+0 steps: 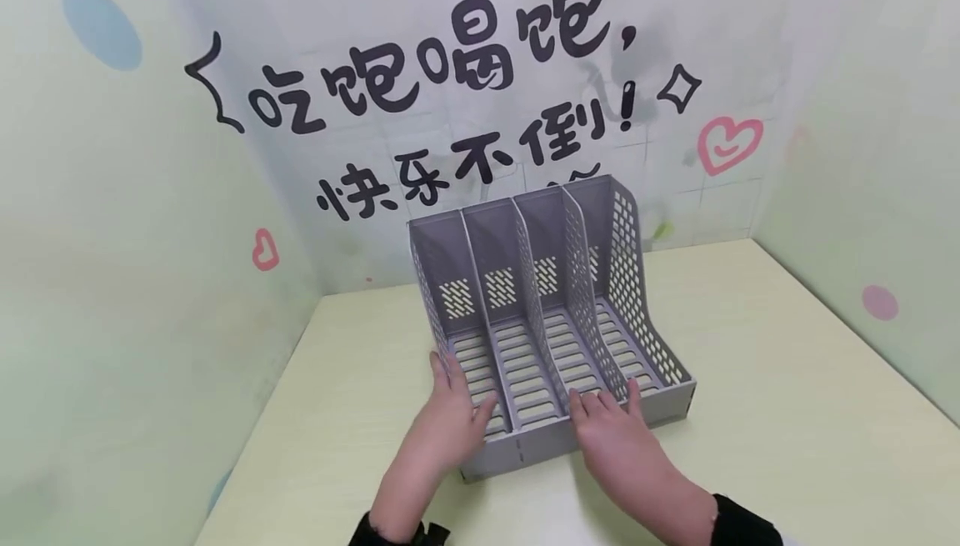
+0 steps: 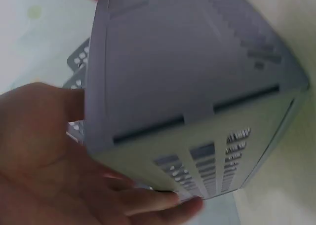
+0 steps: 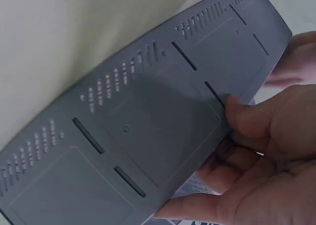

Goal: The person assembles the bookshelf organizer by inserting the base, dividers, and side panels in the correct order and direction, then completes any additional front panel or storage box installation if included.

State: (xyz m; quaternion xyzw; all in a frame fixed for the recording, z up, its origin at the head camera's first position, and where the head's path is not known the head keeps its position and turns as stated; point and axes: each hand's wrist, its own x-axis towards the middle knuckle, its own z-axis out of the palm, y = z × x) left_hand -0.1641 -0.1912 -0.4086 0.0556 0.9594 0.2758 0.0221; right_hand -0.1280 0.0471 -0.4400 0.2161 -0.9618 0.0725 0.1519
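A grey plastic file rack stands upright on the table, its low front turned towards me. Thin dividers split it into several upright slots, and no files show in them. My left hand grips the front left corner. Its thumb reaches over the front wall while the other fingers lie along the perforated side wall. Right of the middle, my right hand holds the front rim. In the right wrist view its fingers curl over the rim, and the thumb presses the slotted front panel.
The pale wooden table runs back to a wall with large dark lettering, close behind the rack. Side walls border the table on the left and right.
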